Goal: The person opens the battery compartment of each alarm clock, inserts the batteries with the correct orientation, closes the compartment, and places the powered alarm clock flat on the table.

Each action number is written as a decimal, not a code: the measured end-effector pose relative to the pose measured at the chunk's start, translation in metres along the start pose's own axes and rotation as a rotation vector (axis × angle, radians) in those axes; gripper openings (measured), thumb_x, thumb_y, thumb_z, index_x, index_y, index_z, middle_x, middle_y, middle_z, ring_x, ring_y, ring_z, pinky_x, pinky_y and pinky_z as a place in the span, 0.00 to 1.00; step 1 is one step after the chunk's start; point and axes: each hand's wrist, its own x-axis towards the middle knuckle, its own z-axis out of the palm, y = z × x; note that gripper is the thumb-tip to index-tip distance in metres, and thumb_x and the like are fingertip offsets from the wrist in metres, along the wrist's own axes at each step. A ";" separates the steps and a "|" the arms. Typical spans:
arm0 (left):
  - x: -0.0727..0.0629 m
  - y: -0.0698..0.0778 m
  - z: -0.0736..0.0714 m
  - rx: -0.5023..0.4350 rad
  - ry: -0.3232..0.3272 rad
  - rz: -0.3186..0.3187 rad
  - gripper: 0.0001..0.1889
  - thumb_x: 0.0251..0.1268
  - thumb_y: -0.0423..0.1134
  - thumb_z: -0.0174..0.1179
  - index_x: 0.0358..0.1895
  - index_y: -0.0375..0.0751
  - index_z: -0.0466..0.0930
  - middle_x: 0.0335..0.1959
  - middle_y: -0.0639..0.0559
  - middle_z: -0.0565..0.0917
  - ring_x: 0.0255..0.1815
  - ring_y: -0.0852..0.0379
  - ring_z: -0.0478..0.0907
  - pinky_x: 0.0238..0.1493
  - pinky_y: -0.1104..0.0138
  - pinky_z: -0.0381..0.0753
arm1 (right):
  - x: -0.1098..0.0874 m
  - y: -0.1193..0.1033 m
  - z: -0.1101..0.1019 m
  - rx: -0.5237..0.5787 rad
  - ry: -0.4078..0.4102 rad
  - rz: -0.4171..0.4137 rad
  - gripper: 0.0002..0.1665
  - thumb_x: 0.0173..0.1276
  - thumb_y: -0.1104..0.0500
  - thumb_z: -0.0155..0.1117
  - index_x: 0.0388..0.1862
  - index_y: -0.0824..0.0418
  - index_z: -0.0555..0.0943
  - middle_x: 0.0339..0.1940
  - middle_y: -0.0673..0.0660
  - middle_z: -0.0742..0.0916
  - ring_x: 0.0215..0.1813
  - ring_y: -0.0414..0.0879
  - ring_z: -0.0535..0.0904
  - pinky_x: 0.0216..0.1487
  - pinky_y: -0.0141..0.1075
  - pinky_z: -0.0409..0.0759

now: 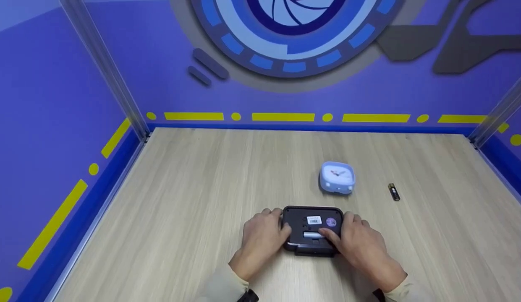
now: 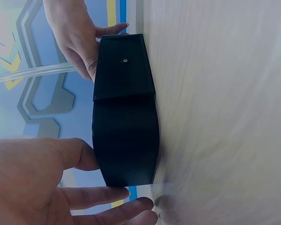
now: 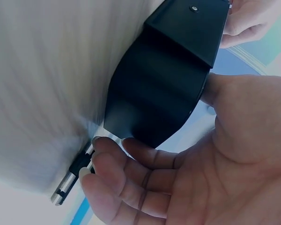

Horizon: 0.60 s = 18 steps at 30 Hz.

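Head view. One black case (image 1: 314,228), lower middle of the frame, flat back turned up. Fitted to that back: a white sticker (image 1: 314,220), a round purple label (image 1: 331,222) and a silver battery (image 1: 310,235) lying in a slot, its right end under the thumb. One left hand (image 1: 262,234) at the case's left side, fingers bent round the edge, thumb over the rim; holds the case. One right hand (image 1: 363,243) at the right side, likewise bent round the edge, its thumb reaching across onto the silver battery. One blue clock (image 1: 337,177), right of centre, behind the case and apart from it. One loose battery (image 1: 394,192), farther right, lying alone on the wooden table (image 1: 201,188). Step in hand, by judgement: thumb work on the battery in its slot; whether pressing in or easing out cannot be told. Next move seems to call for a steady left hold and thumb pressure along the slot.

Left wrist view. Black case, centre, seen side-on with one small screw (image 2: 125,60). Left hand, lower left: thumb and forefinger pinch the near end, other fingers loosely bent. Right hand, upper left, at the far end.

Right wrist view. Black case, upper middle. Right hand, lower right: thumb partly hidden behind the case, a fingertip touching its lower end. Loose battery, lower left, beyond the fingertips, partly covered.
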 end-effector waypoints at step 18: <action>0.000 0.000 -0.001 -0.006 0.020 0.020 0.18 0.63 0.44 0.67 0.52 0.37 0.89 0.33 0.44 0.86 0.33 0.46 0.86 0.31 0.54 0.83 | 0.002 0.000 -0.002 -0.019 0.005 -0.003 0.40 0.70 0.36 0.72 0.38 0.74 0.72 0.26 0.65 0.79 0.31 0.63 0.81 0.29 0.57 0.80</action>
